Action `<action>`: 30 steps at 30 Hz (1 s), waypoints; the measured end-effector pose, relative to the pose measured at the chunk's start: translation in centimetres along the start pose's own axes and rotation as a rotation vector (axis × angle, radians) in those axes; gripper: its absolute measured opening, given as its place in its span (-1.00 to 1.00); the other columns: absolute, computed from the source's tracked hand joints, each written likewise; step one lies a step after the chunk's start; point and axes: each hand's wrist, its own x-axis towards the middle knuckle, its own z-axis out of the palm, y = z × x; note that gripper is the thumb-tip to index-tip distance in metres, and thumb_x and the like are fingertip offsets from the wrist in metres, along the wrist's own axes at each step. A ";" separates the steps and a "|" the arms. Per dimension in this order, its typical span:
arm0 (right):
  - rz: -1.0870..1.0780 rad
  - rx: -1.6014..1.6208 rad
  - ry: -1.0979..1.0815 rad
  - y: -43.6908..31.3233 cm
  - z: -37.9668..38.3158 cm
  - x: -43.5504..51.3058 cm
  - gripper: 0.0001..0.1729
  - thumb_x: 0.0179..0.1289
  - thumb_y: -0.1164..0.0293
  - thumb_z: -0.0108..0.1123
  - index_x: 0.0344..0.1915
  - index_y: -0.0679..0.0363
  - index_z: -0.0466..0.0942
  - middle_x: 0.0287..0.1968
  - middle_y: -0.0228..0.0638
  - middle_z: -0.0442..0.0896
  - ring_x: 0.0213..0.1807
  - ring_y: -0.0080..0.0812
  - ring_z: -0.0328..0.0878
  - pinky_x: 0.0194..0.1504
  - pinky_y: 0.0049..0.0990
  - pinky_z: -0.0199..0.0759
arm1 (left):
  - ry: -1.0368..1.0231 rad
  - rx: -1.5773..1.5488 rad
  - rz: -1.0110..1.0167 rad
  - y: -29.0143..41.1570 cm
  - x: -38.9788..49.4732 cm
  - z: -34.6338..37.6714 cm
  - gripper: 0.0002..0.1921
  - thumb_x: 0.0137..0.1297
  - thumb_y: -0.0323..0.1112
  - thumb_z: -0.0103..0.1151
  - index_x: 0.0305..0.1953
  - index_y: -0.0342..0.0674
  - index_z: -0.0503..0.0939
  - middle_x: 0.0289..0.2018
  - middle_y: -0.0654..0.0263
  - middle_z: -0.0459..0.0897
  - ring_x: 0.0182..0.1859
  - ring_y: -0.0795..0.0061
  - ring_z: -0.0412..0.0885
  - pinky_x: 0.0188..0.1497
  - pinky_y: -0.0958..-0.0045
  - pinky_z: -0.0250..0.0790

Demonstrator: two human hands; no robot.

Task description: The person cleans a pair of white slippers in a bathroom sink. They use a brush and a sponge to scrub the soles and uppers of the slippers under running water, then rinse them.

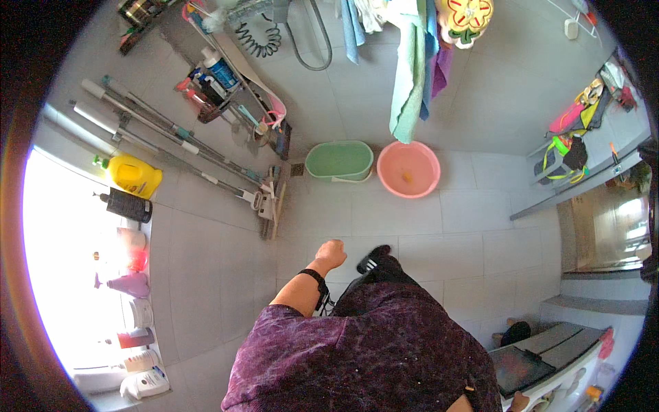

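My left hand [331,254] is over the tiled floor with its fingers curled in and nothing visible in it; a black band is on the wrist. My right hand [519,401] shows only in part at the bottom edge, beside the dark-topped white unit [576,342]; its grip is hidden. Against the far wall stand a green oval bucket [340,160] holding liquid and, to its right, a round pink basin [409,170] of cloudy water with a small yellowish thing in it. Towels, one pale green [406,92], hang above the basin. A black shoe [374,258] is on the floor.
Mop poles [170,139] lean along the left wall near a corner rack of bottles [221,72]. More bottles, including a yellow jug [135,176], line the window ledge at left. At right are a door edge [582,180], a doorway, and a raised step [597,305].
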 end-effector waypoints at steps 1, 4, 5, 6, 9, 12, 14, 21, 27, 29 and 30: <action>0.016 -0.004 0.117 -0.3 0.4 -1.0 -0.31 0.19 -0.10 0.15 -0.28 0.45 0.54 -0.28 0.09 0.61 -0.23 0.04 0.53 -0.12 -0.12 0.41 | 0.001 0.027 0.024 0.3 0.4 -0.2 -0.72 0.14 -0.31 0.03 -0.16 -0.28 0.59 -0.07 -0.08 0.60 0.00 -0.09 0.56 0.04 0.07 0.43; 0.045 -0.010 0.415 -1.6 1.8 -3.8 -0.39 0.22 -0.06 0.09 -0.31 0.40 0.54 -0.34 0.02 0.60 -0.26 -0.02 0.54 -0.18 -0.18 0.46 | -0.029 -0.034 0.048 1.2 1.5 -1.3 -0.74 0.14 -0.32 0.02 -0.19 -0.30 0.58 -0.09 -0.08 0.61 -0.02 -0.09 0.56 0.02 0.05 0.43; 0.049 -0.006 0.473 -2.1 2.3 -4.5 -0.42 0.22 -0.03 0.09 -0.29 0.38 0.54 -0.35 0.02 0.60 -0.26 -0.03 0.55 -0.18 -0.19 0.47 | -0.044 -0.063 0.044 1.4 1.8 -1.8 -0.74 0.14 -0.32 0.02 -0.19 -0.30 0.58 -0.10 -0.08 0.61 -0.02 -0.09 0.56 0.02 0.05 0.43; 0.051 -0.003 0.531 -2.9 2.7 -5.0 -0.45 0.21 0.00 0.09 -0.26 0.37 0.54 -0.35 0.01 0.60 -0.26 -0.04 0.55 -0.18 -0.20 0.47 | -0.056 -0.072 0.046 1.4 2.1 -2.3 -0.74 0.13 -0.32 0.02 -0.20 -0.31 0.58 -0.11 -0.07 0.62 -0.02 -0.09 0.56 0.02 0.05 0.42; -0.070 0.085 0.606 -6.5 3.8 -6.2 -0.60 0.15 0.15 0.13 -0.31 0.31 0.53 -0.35 -0.07 0.60 -0.26 -0.08 0.54 -0.16 -0.20 0.42 | -0.064 -0.110 0.020 0.5 3.4 -4.1 -0.72 0.12 -0.30 0.04 -0.20 -0.32 0.58 -0.12 -0.07 0.62 -0.02 -0.09 0.56 0.03 0.07 0.42; -0.402 0.488 0.458 -12.8 4.5 -7.1 -0.79 0.07 0.32 0.18 -0.41 0.25 0.52 -0.36 -0.19 0.60 -0.26 -0.12 0.52 -0.14 -0.19 0.33 | -0.036 -0.113 0.004 -2.0 5.7 -5.8 -0.72 0.11 -0.29 0.05 -0.19 -0.30 0.59 -0.11 -0.07 0.62 -0.02 -0.09 0.56 0.03 0.08 0.43; -0.409 0.169 0.506 -18.9 4.7 -7.9 -0.84 0.02 0.38 0.12 -0.48 0.26 0.46 -0.49 -0.19 0.52 -0.42 -0.16 0.44 -0.32 -0.20 0.31 | -0.012 -0.093 -0.003 -4.6 7.3 -7.0 -0.72 0.11 -0.30 0.06 -0.17 -0.26 0.60 -0.11 -0.06 0.62 -0.02 -0.10 0.57 0.02 0.09 0.43; -0.602 0.356 0.202 -41.0 3.9 -9.6 -0.86 0.14 0.45 0.17 -0.47 0.27 0.43 -0.56 -0.27 0.46 -0.50 -0.33 0.35 -0.40 -0.33 0.31 | 0.097 -0.202 -0.116 -12.8 12.6 -13.1 -0.82 0.05 -0.34 0.11 -0.31 -0.26 0.58 -0.24 -0.05 0.63 -0.14 -0.12 0.58 -0.08 0.06 0.44; -0.766 0.506 0.029 -54.0 3.2 -12.2 -0.75 0.20 0.41 0.24 -0.49 0.27 0.38 -0.59 -0.25 0.45 -0.54 -0.42 0.26 -0.42 -0.37 0.29 | 0.227 -0.188 -0.157 -19.4 14.6 -17.8 -0.84 0.04 -0.32 0.14 -0.38 -0.26 0.54 -0.32 -0.06 0.62 -0.19 -0.11 0.58 -0.11 0.06 0.43; -0.687 0.537 -0.069 -56.9 2.8 -14.0 -0.73 0.21 0.41 0.25 -0.50 0.27 0.37 -0.59 -0.22 0.45 -0.53 -0.43 0.27 -0.43 -0.38 0.28 | 0.281 -0.177 -0.157 -21.5 15.3 -19.7 -0.84 0.04 -0.32 0.13 -0.40 -0.28 0.53 -0.33 -0.08 0.61 -0.20 -0.10 0.58 -0.12 0.08 0.43; -0.757 0.558 -0.014 -57.7 2.8 -15.0 -0.71 0.22 0.39 0.27 -0.50 0.27 0.37 -0.60 -0.21 0.44 -0.55 -0.43 0.27 -0.46 -0.37 0.26 | 0.346 -0.214 -0.172 -22.3 15.8 -20.7 -0.84 0.05 -0.33 0.11 -0.42 -0.31 0.51 -0.37 -0.08 0.60 -0.23 -0.11 0.57 -0.13 0.09 0.43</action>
